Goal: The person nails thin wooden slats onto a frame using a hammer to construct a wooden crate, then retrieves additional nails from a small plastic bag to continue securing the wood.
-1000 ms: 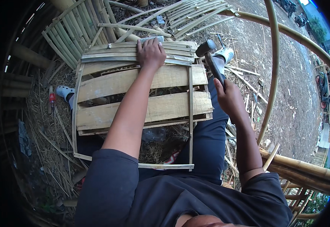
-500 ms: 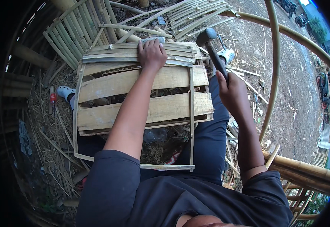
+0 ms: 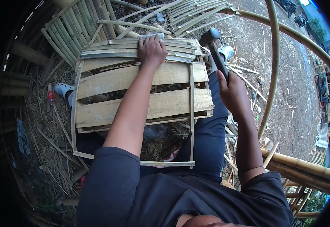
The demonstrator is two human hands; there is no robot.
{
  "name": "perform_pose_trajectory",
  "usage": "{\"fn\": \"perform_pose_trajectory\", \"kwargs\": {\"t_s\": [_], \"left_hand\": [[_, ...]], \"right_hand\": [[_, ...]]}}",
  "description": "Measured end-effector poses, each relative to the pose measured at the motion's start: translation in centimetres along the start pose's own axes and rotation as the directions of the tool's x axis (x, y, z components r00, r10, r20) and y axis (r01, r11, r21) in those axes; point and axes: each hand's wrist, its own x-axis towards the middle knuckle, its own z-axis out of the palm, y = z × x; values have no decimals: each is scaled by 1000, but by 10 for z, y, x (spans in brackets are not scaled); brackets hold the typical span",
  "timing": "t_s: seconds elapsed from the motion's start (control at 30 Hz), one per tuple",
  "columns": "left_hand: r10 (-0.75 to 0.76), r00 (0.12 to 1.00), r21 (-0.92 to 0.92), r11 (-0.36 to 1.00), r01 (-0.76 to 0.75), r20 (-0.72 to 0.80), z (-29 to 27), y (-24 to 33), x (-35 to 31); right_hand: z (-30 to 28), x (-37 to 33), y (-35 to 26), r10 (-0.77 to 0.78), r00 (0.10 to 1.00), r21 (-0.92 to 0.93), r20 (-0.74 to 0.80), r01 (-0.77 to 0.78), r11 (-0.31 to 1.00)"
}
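Observation:
A slatted wooden crate (image 3: 142, 104) lies across my lap, its broad pale boards framed by thin strips. My left hand (image 3: 152, 51) is closed over the stacked bamboo slats (image 3: 112, 49) at the crate's far side, fingers bent over the edge. A grey block (image 3: 151, 36) shows just by its fingertips; whether the hand also grips it, I cannot tell. My right hand (image 3: 232, 90) is wrapped round the dark handle of a hammer (image 3: 210, 36). The hammer's head is raised off the crate's far right corner, apart from the wood.
Bamboo panels (image 3: 72, 30) and a slatted frame (image 3: 197, 17) lie beyond the crate. A curved bamboo pole (image 3: 274, 68) rises at the right, with thick bamboo (image 3: 301, 164) near my right elbow. Split strips litter the ground. A red-labelled bottle (image 3: 50, 96) lies at the left.
The crate appears slightly higher and farther left in view. The hammer head has shifted slightly right, still raised. My left hand keeps its place on the slats.

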Motion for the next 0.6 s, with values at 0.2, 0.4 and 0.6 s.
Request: {"fn": "perform_pose_trajectory", "kwargs": {"t_s": [0.2,0.4,0.6], "left_hand": [[1,1000,0,1000,-1,-25,5,-1,0],[5,1000,14,1000,-5,18,0,1,0],[5,1000,14,1000,-5,4,1,2,1]], "right_hand": [[38,-2,26,-16,997,-66,81,22,998],[58,1,56,-56,997,-14,44,56,998],[46,-4,59,-225,936,193,-271,282,940]]}}
